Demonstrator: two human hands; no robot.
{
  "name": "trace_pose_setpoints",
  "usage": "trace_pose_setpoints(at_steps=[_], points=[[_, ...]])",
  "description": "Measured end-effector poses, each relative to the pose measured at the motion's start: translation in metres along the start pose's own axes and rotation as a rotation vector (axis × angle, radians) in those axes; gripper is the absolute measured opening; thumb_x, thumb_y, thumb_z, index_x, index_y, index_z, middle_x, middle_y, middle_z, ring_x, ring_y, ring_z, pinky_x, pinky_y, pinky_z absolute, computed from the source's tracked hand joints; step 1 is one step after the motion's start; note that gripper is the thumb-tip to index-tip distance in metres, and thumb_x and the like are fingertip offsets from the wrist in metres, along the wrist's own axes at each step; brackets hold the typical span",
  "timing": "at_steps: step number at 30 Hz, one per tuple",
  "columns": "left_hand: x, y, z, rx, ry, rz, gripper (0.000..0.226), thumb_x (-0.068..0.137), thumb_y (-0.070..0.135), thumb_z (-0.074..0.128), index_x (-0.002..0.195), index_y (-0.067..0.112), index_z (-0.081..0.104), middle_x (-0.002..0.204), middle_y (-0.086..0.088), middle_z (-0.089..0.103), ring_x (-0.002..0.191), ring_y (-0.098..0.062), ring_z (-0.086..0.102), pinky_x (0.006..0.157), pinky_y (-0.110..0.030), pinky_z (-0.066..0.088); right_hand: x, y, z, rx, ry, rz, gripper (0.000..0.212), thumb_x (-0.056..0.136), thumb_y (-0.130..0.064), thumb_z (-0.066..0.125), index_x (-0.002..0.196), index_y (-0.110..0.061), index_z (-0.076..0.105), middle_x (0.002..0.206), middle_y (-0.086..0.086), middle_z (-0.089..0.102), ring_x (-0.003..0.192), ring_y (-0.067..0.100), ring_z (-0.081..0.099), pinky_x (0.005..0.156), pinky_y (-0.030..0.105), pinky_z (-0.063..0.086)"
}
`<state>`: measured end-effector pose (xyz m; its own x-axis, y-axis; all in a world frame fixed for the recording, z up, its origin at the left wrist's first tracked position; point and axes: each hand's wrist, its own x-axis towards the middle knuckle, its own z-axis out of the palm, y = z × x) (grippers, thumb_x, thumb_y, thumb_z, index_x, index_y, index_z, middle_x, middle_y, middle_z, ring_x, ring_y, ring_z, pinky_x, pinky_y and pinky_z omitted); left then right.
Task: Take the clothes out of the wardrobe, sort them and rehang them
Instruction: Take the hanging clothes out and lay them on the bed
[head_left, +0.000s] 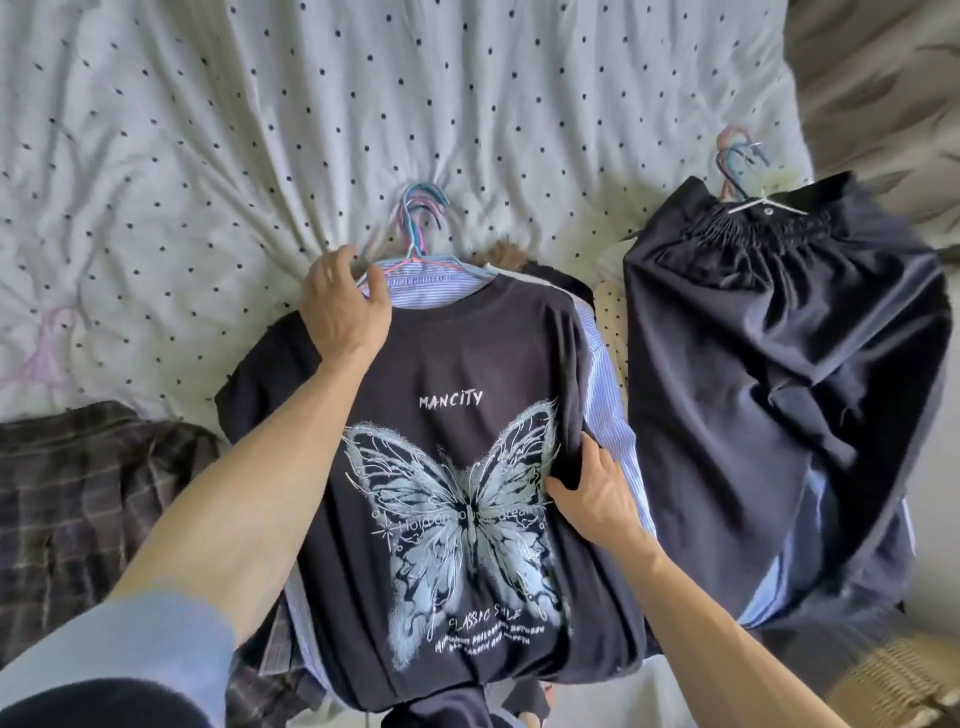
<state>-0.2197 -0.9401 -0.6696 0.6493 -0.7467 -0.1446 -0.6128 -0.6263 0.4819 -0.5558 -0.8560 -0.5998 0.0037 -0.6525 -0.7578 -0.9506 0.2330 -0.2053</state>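
**Position:** The black butterfly T-shirt (467, 374) lies topmost on a central stack of hung garments on the polka-dot duvet (208, 130), directly over a blue striped shirt (608, 374).

**Hands:** Well apart.
- The left hand (345, 306) grips the T-shirt's shoulder at its 11 o'clock, just beside the hanger hooks (423, 213).
- The right hand (592, 493) pinches the side edge at its 3 o'clock.

**Handling:** Probably light, soft and limp. Expect sagging, so take hold at the shoulders or by the hook.

**Adjacent:**
- A dark elastic-waisted garment (779, 364) lies at 3 o'clock.
- A plaid garment (78, 493) lies at 8 o'clock.

**Containers:** The wardrobe is out of view. A blurred woven object (893, 680) sits at 5 o'clock, and its contents cannot be determined.
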Motion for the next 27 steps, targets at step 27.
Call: trace_pose_setpoints(at_steps=[27], points=[[-0.291,-0.058,-0.125,0.344,-1.019,-0.340,0.071,0.098,0.043,0.043,0.159,0.018,0.015,0.157,-0.011,0.036,0.137,-0.031,0.043,0.111,-0.036,0.039,-0.165,0.075,-0.006,-0.044,-0.157,-0.013,0.036,0.094,-0.038,0.050,0.124,-0.021,0.056,0.126,0.007,0.063,0.120,0.029,0.056,0.093,0.031,0.043]])
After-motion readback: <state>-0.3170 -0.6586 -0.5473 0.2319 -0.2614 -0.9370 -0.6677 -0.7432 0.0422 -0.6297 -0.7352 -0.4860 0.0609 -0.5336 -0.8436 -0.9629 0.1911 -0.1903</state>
